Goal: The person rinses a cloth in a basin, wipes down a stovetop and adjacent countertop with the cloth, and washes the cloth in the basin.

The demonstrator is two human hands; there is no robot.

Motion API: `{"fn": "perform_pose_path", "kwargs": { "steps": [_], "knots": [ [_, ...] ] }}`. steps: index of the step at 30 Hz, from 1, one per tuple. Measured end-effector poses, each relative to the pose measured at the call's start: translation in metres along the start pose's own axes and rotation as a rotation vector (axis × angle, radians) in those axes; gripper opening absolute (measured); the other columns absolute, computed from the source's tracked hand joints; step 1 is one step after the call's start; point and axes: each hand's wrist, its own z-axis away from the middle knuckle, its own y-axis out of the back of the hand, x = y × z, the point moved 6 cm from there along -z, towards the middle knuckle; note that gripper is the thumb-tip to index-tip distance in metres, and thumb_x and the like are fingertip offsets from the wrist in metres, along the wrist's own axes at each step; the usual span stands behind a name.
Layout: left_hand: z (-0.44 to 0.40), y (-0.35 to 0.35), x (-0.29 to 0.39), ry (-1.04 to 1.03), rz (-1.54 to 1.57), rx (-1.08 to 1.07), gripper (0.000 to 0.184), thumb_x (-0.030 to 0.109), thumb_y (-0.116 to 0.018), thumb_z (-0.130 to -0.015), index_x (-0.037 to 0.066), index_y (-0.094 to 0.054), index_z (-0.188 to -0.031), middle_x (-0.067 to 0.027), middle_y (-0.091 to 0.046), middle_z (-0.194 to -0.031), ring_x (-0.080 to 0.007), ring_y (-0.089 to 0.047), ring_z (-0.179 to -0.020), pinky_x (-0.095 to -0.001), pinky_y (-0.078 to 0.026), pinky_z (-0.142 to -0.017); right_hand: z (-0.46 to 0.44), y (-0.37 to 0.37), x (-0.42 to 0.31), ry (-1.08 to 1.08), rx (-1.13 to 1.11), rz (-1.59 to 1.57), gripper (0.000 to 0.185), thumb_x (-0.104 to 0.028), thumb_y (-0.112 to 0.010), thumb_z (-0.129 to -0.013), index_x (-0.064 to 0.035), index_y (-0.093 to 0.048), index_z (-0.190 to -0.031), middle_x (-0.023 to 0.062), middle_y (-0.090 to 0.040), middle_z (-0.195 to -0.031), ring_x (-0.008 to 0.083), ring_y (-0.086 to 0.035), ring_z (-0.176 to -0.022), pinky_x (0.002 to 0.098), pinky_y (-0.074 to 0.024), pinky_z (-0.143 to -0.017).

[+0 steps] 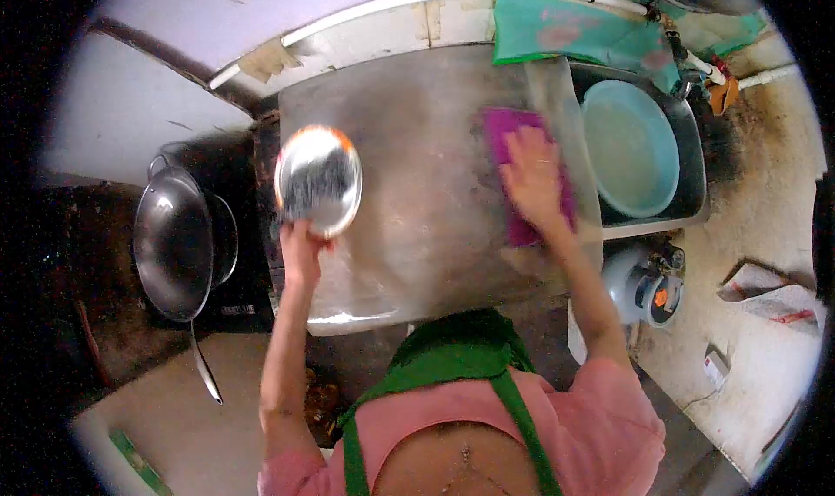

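My left hand [303,254] is closed on the near edge of a round, shiny plate [318,213], which is raised at the left of the metal worktop [417,191]. The plate has orange along part of its rim and a dark, streaky patch across its middle; whether that is a reflection I cannot tell. Toward the worktop's right side, my right hand [532,178] lies flat, fingers stretched out, on a purple cloth [522,231]. The cloth is spread on the metal under the palm. Both hands are slightly blurred.
A sink [691,157] at the right holds a light blue basin [670,170] with cloudy water. Below it stands a gas cylinder [622,283]. A wok [174,244] sits at the left, its handle pointing toward me. A white pipe [391,7] runs along the back wall.
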Motion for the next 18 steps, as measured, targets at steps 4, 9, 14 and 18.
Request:
{"fn": "perform_pose_path", "kwargs": {
  "steps": [4,9,14,18],
  "knots": [
    [0.078,0.054,-0.031,0.086,-0.081,0.165,0.027,0.02,-0.046,-0.079,-0.002,-0.041,-0.094,-0.0129,-0.054,-0.073,-0.0204,-0.053,-0.05,-0.0303,-0.043,-0.042,0.045,-0.003,0.087,-0.322,0.096,0.034,0.047,-0.018,-0.036,-0.085,-0.002,-0.028,-0.128,0.0203,-0.026,-0.134,0.0355,-0.024,-0.123,0.0472,-0.0183,-0.1],
    [0.14,0.088,-0.075,0.11,-0.17,0.382,0.033,0.023,-0.049,-0.076,-0.002,-0.043,-0.097,-0.011,-0.051,-0.081,-0.0165,-0.051,-0.055,-0.0289,-0.043,-0.045,0.047,-0.032,-0.093,0.206,-0.218,0.03,0.045,-0.018,-0.036,-0.082,-0.0001,-0.035,-0.123,0.0205,-0.03,-0.13,0.036,-0.026,-0.121,0.0461,-0.0162,-0.101],
    [0.144,0.085,-0.09,0.02,0.015,0.473,0.016,0.017,-0.048,-0.074,0.005,-0.044,-0.084,-0.0018,-0.044,-0.068,-0.009,-0.04,-0.053,-0.023,-0.033,-0.046,-0.007,-0.07,-0.27,0.809,-0.193,-0.49,0.046,-0.019,-0.048,-0.079,-0.0022,-0.039,-0.122,0.0114,-0.034,-0.13,0.0272,-0.023,-0.125,0.044,-0.0132,-0.103],
    [0.14,0.098,-0.107,0.033,-0.001,0.478,0.022,0.02,-0.049,-0.077,0.003,-0.046,-0.09,-0.0032,-0.047,-0.08,-0.0113,-0.043,-0.066,-0.0261,-0.036,-0.057,-0.116,-0.115,-0.319,0.645,0.007,-0.195,0.043,-0.024,-0.036,-0.084,0.0023,-0.043,-0.117,0.0159,-0.037,-0.127,0.0286,-0.027,-0.123,0.0462,-0.0138,-0.102]
  ]
}}
